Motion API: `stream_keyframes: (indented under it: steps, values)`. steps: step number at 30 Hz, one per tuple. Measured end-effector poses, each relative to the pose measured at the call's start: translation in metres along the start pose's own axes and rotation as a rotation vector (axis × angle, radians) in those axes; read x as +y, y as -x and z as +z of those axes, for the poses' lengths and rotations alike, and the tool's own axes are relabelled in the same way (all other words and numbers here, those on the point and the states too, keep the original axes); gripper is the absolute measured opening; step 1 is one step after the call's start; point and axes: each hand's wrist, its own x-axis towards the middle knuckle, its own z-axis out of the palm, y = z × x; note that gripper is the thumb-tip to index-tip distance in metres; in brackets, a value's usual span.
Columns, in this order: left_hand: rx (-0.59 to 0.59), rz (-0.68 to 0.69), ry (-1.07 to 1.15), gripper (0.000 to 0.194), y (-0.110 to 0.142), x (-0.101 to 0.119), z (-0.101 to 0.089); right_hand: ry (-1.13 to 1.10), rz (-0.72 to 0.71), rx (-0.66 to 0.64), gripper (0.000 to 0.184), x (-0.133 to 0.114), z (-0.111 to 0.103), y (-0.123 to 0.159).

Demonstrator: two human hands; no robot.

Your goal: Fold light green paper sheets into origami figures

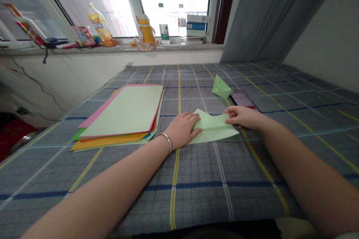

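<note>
A partly folded sheet of pale green paper [211, 126] lies on the plaid cloth in front of me, with creases running across it. My left hand [183, 129], a silver bangle at its wrist, rests on the paper's left part with fingers laid out and thumb apart. At the right end, my right hand [239, 115] pinches the paper's edge between thumb and fingers. Beyond it stands a folded green paper piece [221, 88], pointed at the top. Its lower right corner meets a dark-edged phone [243, 100], whose screen is partly blurred out.
To the left lies a stack of coloured paper [123, 110], pale green on top with pink, orange and green edges showing. Plaid cloth [196, 194] covers the surface. Bottles, a yellow cup [146, 31] and boxes [196, 26] line the windowsill [117, 49] at the back.
</note>
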Motion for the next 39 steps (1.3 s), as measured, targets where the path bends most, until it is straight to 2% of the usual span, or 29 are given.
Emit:
stream_keyframes:
  steps: [4,8,10,14,15,18,20,29,39]
  values:
    - [0.054,-0.067,0.013,0.039,0.001,0.005,-0.003,0.045,-0.024,0.026,0.019,-0.005,-0.001,0.002]
    - [0.057,-0.153,0.010,0.039,0.002,0.008,-0.005,0.205,-0.053,0.051,0.020,-0.012,-0.003,0.008]
    - [0.058,-0.178,-0.006,0.041,0.003,0.009,-0.007,0.259,-0.045,0.016,0.021,-0.013,-0.005,0.011]
    - [0.030,-0.215,0.003,0.036,0.006,0.008,-0.012,0.232,-0.004,-0.081,0.018,-0.012,-0.006,0.012]
    - [0.022,-0.233,0.023,0.032,0.006,0.007,-0.013,0.228,-0.011,-0.065,0.018,-0.012,-0.006,0.011]
    - [0.034,-0.274,0.080,0.024,0.007,0.002,-0.013,0.254,-0.073,0.105,0.017,-0.011,-0.004,0.008]
    - [0.054,-0.286,0.094,0.021,0.007,-0.001,-0.012,0.291,-0.108,0.172,0.020,-0.011,-0.003,0.006]
    - [0.006,-0.194,0.114,0.022,0.005,-0.013,-0.009,0.378,0.015,-0.008,0.029,-0.005,-0.010,0.005]
    - [-0.010,-0.222,-0.028,0.027,0.005,-0.004,-0.009,0.399,0.017,-0.006,0.021,-0.002,-0.009,0.002]
